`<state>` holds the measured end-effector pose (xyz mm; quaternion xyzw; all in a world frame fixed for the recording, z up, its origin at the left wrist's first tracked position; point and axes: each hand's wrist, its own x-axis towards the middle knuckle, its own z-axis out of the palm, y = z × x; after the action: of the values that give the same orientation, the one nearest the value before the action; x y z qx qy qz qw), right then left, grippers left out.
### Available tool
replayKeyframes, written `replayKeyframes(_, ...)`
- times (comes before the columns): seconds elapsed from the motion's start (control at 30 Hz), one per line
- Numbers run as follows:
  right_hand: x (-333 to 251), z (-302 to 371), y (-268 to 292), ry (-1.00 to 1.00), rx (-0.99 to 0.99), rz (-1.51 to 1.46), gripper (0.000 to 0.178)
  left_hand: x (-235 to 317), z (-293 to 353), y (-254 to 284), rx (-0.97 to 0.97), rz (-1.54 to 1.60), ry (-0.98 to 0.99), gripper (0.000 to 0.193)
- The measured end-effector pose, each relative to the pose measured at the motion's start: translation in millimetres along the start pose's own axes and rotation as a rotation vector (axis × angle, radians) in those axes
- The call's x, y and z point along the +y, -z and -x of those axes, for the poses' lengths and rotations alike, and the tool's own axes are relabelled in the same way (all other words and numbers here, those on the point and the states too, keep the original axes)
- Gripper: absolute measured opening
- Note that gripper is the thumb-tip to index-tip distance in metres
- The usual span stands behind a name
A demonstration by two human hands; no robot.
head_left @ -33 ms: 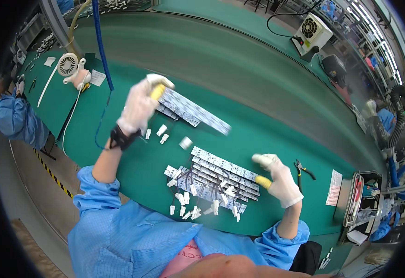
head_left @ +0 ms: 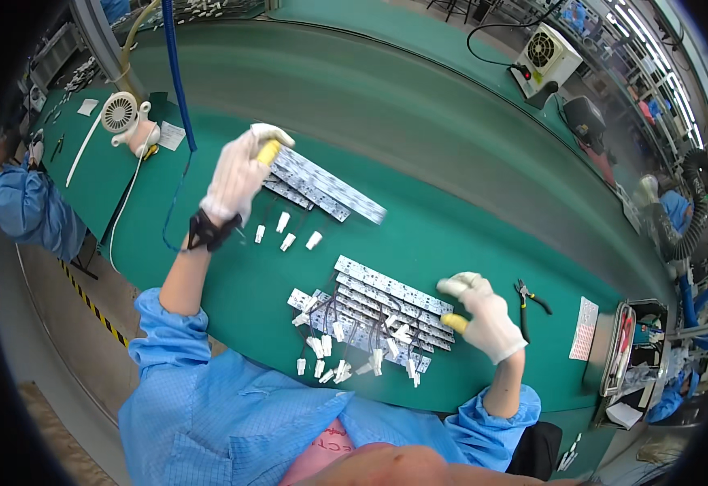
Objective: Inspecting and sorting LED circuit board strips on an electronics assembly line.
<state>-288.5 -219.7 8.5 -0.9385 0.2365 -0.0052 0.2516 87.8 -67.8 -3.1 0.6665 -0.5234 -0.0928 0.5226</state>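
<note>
In a white glove with a yellow thumb cover, my left hand pinches the far-left end of a narrow circuit board strip, slightly blurred. That strip lies over or just above a few similar strips, whose leads end in white connectors. My right hand, gloved alike, is at the right end of a stepped pile of circuit board strips. Its thumb and fingers are apart, the thumb beside the strip ends, with nothing held. Dark wires and several white connectors spread over the pile's near side.
Pliers and a printed sheet lie right on the green table. Beyond them stands a metal bin of odds and ends. A small fan is at the far left, near a hanging blue coiled hose. A co-worker's blue sleeve shows left.
My left hand has shifted a little left and away from me, drawing the strip and its connector along. My right hand has moved slightly left toward the pile's end.
</note>
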Motion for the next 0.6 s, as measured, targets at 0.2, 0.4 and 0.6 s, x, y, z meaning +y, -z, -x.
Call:
replayKeyframes(0.2,-2.9,-8.9,-5.3,-0.003,0.075,-0.027,0.037,0.3,-5.0,-14.6,0.285,-0.872,-0.306,0.028)
replayKeyframes(0.4,-16.7,5.0,9.2,-0.041,0.36,-1.38,0.029,54.0,26.7,-52.2,-0.359,0.562,0.087,0.071)
replayKeyframes(0.6,-6.9,-2.8,8.6,-0.178,0.423,-1.328,0.033,53.5,46.0,-78.2,-0.421,0.737,-0.047,0.062)
